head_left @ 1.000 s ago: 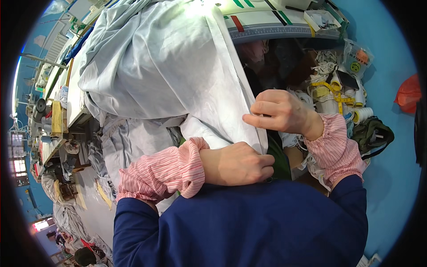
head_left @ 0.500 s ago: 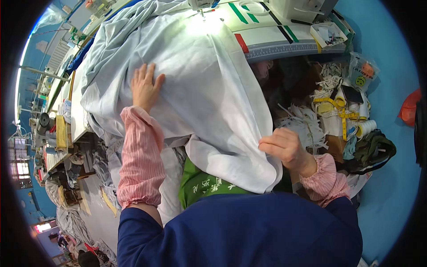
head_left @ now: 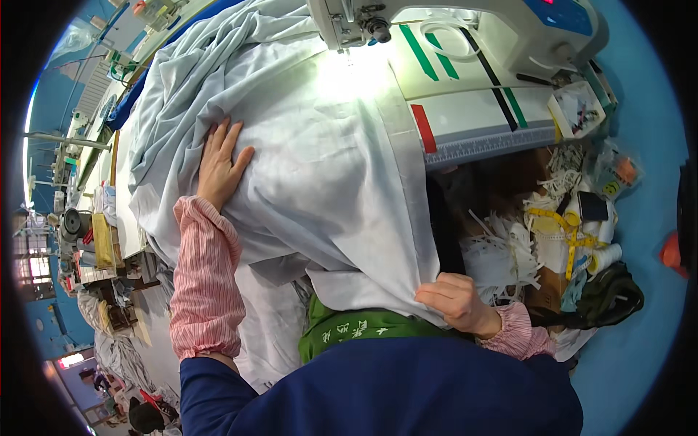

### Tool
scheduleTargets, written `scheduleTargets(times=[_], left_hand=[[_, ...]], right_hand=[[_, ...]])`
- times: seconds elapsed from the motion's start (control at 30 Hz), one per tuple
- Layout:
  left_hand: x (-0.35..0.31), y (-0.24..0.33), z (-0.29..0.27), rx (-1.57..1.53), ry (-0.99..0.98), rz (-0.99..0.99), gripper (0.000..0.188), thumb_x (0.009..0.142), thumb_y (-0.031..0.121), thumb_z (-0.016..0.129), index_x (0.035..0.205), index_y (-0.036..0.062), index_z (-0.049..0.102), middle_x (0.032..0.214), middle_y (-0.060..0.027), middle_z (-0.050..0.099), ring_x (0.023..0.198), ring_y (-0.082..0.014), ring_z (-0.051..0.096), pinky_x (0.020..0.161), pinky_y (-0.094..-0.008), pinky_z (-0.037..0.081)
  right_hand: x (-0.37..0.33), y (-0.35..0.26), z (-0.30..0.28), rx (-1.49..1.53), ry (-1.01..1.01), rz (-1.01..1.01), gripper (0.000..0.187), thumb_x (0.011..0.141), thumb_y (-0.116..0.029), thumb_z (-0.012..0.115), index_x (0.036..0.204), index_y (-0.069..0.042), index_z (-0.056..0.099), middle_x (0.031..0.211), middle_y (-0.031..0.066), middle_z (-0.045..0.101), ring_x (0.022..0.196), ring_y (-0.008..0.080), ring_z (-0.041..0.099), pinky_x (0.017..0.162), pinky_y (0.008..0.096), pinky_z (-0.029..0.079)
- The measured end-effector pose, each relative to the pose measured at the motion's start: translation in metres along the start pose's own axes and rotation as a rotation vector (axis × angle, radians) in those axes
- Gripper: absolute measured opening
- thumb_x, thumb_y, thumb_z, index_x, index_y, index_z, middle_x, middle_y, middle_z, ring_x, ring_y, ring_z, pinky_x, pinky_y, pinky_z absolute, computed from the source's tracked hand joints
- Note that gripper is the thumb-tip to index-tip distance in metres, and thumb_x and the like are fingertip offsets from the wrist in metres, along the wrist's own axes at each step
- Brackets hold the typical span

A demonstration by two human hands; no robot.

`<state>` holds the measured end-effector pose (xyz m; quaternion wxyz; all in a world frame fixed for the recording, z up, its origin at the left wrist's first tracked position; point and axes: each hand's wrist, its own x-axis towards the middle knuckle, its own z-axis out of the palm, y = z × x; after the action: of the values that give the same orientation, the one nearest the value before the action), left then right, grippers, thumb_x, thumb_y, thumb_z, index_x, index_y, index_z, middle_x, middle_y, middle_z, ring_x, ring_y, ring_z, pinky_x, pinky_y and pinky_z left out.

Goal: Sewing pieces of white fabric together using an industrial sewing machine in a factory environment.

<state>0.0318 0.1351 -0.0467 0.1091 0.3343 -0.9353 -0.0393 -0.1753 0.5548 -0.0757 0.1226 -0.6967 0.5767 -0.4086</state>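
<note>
A large piece of pale grey-white fabric [head_left: 313, 182] covers the sewing table and drapes over its front edge toward my lap. My left hand [head_left: 221, 164] lies flat on it with fingers spread, beside gathered folds. Close to my body, my right hand [head_left: 452, 299] pinches the fabric's right edge, where a folded strip runs up toward the needle. At the far end of that strip, a sewing machine [head_left: 363, 29] lights the fabric under its head. Bright glare hides the needle area.
A ruler strip [head_left: 494, 145] lines the table's front edge, with coloured tape on the top. A white box [head_left: 576, 109] of small items stands at the right. Below lie a yellow tape measure [head_left: 571, 240], thread spools [head_left: 605, 256], white scraps [head_left: 502, 254] and a dark green bag [head_left: 611, 298].
My right hand has moved nearer my body, still pinching the edge, which now runs straighter. My left hand stays flat on the fabric. The view has shifted, showing more of the sewing machine.
</note>
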Motion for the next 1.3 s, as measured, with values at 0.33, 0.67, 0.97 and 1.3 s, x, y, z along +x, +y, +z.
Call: scheduleTargets(times=[0.33,0.67,0.97,1.3], left_hand=[[0.065,-0.038,0.009,-0.047,0.043,0.092,0.051,0.093,0.039,0.052,0.135,0.0088,0.048,0.14,-0.0191,0.042,0.129,-0.0374,0.039,0.107,-0.0386,0.03],[0.125,-0.078,0.019,0.017,-0.004,0.056,0.055,0.094,0.046,0.047,0.135,0.0094,0.047,0.13,-0.0208,0.049,0.12,-0.0382,0.045,0.103,-0.0397,0.033],[0.179,-0.105,0.025,0.015,-0.048,-0.005,0.058,0.094,0.05,0.045,0.136,0.011,0.047,0.13,-0.0238,0.049,0.12,-0.0405,0.045,0.104,-0.0393,0.033],[0.247,-0.153,0.041,0.056,-0.064,0.005,0.064,0.093,0.056,0.041,0.139,0.0119,0.044,0.133,-0.022,0.048,0.121,-0.0369,0.046,0.104,-0.037,0.033]], right_hand=[[0.045,0.036,-0.001,-0.05,0.033,-0.02,0.021,0.064,-0.002,0.064,0.085,0.0,0.067,0.087,0.0071,0.066,0.06,0.0179,0.053,0.052,0.0286,0.046],[0.089,0.063,-0.009,-0.066,0.035,-0.002,0.022,0.063,-0.001,0.065,0.085,-0.001,0.067,0.087,0.0076,0.067,0.061,0.0191,0.055,0.052,0.0293,0.046],[0.137,0.086,-0.028,-0.08,0.041,0.009,0.025,0.063,0.004,0.062,0.087,0.0,0.066,0.088,0.0088,0.068,0.063,0.0212,0.056,0.054,0.0306,0.047],[0.189,0.109,-0.037,-0.138,0.015,0.025,0.026,0.061,0.01,0.058,0.084,-0.001,0.065,0.086,0.0063,0.068,0.064,0.0209,0.056,0.055,0.0326,0.046]])
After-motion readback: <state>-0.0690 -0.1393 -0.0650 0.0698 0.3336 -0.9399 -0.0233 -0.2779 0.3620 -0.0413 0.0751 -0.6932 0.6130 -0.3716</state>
